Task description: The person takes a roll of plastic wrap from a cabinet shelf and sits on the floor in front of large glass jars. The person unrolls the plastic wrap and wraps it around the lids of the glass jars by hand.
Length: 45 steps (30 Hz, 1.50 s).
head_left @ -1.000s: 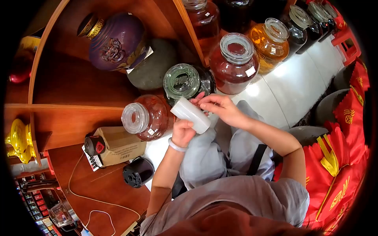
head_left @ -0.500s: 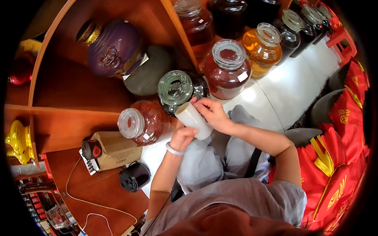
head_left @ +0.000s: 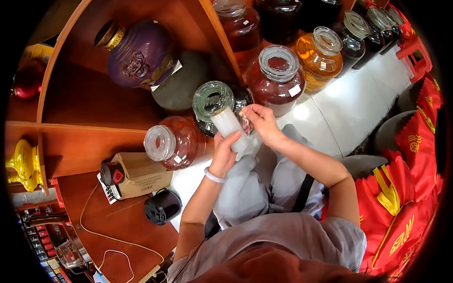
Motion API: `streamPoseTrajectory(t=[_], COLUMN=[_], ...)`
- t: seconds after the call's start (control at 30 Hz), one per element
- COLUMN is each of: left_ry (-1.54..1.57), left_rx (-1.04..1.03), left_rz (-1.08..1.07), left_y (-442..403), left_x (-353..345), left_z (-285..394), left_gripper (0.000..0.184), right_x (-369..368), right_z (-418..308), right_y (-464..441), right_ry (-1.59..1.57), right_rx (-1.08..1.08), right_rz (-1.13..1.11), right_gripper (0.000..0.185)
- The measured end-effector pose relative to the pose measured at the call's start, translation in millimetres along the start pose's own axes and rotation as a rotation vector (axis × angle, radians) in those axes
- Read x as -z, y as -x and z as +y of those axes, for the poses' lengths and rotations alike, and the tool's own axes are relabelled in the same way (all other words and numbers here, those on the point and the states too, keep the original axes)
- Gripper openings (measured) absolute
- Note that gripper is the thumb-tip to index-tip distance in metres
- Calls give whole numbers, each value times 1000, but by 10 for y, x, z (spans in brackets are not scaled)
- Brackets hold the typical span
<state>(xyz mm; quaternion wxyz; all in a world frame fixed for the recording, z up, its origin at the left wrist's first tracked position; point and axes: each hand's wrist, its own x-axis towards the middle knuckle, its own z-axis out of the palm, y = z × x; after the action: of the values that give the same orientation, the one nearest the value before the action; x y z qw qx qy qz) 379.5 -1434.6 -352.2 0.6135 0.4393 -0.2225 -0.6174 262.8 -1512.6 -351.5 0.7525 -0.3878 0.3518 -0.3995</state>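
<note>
A roll of clear stretch film [head_left: 228, 125] is gripped in my left hand [head_left: 223, 154], with the thumb lying along its side. My right hand [head_left: 263, 123] is beside the roll with thumb and fingers pinched on the film's loose end [head_left: 246, 123], a thin see-through strip drawn slightly away from the roll. Just behind the roll stands a dark glass jar with a greenish lid [head_left: 212, 100]; the roll covers part of it. A jar of reddish liquid [head_left: 183, 144] is left of my left hand.
Beyond my right hand stand a large red-liquid jar [head_left: 274, 85], an amber jar [head_left: 318, 61] and several dark jars. A purple urn [head_left: 139, 59] sits on the wooden shelf. At left are a cardboard box [head_left: 144, 174] and a black canister [head_left: 163, 207]; red bags [head_left: 401, 198] are at right.
My right hand has moved away from the roll's side, drawing a short strip of film out. My left thumb has shifted along the roll, and the view has moved slightly.
</note>
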Motion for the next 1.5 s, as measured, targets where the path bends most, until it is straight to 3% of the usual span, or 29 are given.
streamPoseTrajectory(t=[0.23,0.3,0.57,0.67,0.73,0.93,1.0,1.27,1.33,1.4,1.47,1.5], left_ry=[-2,-11,-18,79,159,184,123,138,159,168,163,135], left_rx=[-43,-51,-86,-31,5,-47,-112,-172,-205,-206,-184,-178], left_rz=[-10,40,65,10,-31,-3,21,-67,-87,-115,-137,-137], left_y=[29,30,59,50,60,122,134,179,208,228,227,221], left_x=[30,72,15,77,107,74,70,130,125,125,136,125], left_z=[20,-3,11,21,40,154,178,204,215,228,217,207], left_gripper=[42,41,40,43,45,49,52,63,65,69,71,72], right_x=[-3,-11,3,12,73,198,160,299,420,488,338,256], right_z=[-101,21,191,51,-72,-27,-101,-67,-135,-157,-196,-193], right_y=[64,101,98,94,104,77,138,56,-22,-90,-36,-42], right_ry=[8,182,396,250,111,240,317,327,454,551,346,364], right_rx=[-133,-2,126,27,-278,-148,-232,-285,-371,-392,-255,-268], right_rz=[-135,-129,29,24,-33,-143,-352,-366,-475,-490,-357,-400], right_gripper=[22,21,20,21,21,39,31,17,16,25,40,49])
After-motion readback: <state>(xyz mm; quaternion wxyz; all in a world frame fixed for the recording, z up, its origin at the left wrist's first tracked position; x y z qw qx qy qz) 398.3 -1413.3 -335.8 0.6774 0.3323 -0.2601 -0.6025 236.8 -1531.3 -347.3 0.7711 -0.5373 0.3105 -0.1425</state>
